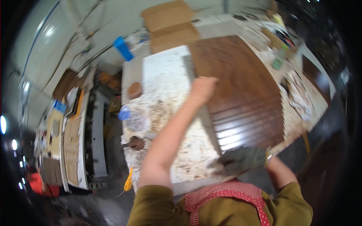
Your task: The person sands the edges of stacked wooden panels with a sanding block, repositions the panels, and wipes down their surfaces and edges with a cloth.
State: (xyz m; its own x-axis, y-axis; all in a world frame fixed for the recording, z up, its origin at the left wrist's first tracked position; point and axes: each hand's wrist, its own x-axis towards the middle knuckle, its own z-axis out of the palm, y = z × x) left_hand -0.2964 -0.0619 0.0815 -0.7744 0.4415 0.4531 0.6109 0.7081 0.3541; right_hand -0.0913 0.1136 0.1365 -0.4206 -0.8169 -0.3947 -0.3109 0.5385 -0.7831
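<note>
A glossy brown wood-grain panel (241,83) lies on the worktable, with parallel ridges across its near part and a stepped right edge. I cannot tell whether it is one piece or several overlapping. My bare left hand (203,89) is at the panel's left edge, its fingers curled closed; what they hold, if anything, is hidden. My right hand (243,160), in a dark glove, is at the panel's near edge, close to my body. Motion blur smears its fingers. Left of the panel spreads a stained white surface (164,75) with brown specks.
Along the table's left side are a round brown lid-like thing (134,90), clear plastic with a blue part (124,113) and a yellow-handled tool (128,181). A crumpled cloth (298,96) and a green bottle (279,58) sit at right. Behind stands an open cardboard box (171,28).
</note>
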